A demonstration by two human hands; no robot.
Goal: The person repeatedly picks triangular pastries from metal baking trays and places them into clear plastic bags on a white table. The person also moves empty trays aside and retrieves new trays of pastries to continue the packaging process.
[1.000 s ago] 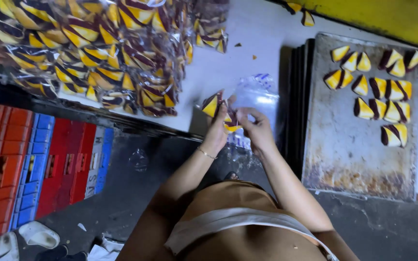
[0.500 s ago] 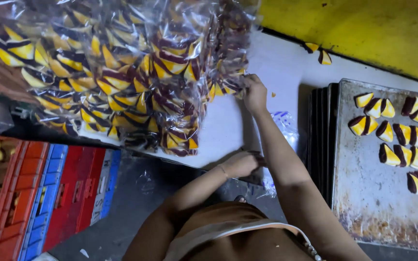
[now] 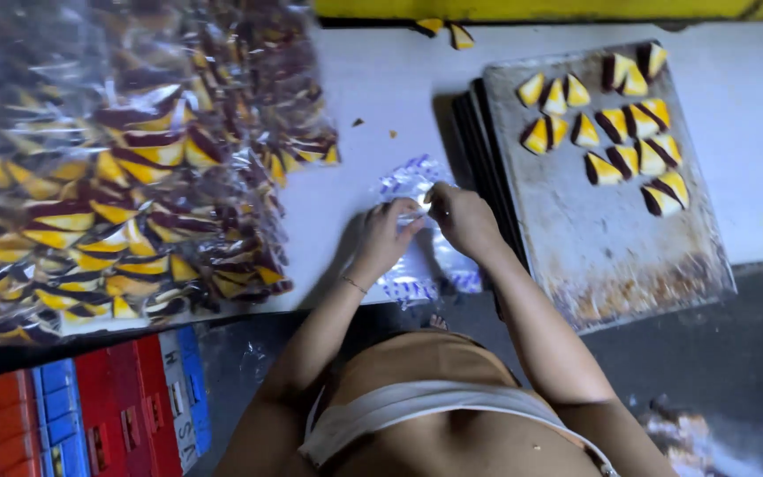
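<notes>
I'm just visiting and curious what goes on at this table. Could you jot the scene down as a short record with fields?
Left hand: on the clear printed plastic bags lying flat on the white table.
Right hand: pinching the top bag's edge.
Right of hands: worn metal baking tray on a tray stack, holding yellow-and-brown wedge cakes.
Left of hands: heap of bagged wedge cakes.
Below table: red and blue plastic crates.

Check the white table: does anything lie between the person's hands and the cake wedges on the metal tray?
Nothing visible does. Both the left hand and right hand rest on a stack of clear plastic bags. The metal tray lies directly beside the right hand, and the cake wedges lie uncovered at its far end.
</notes>
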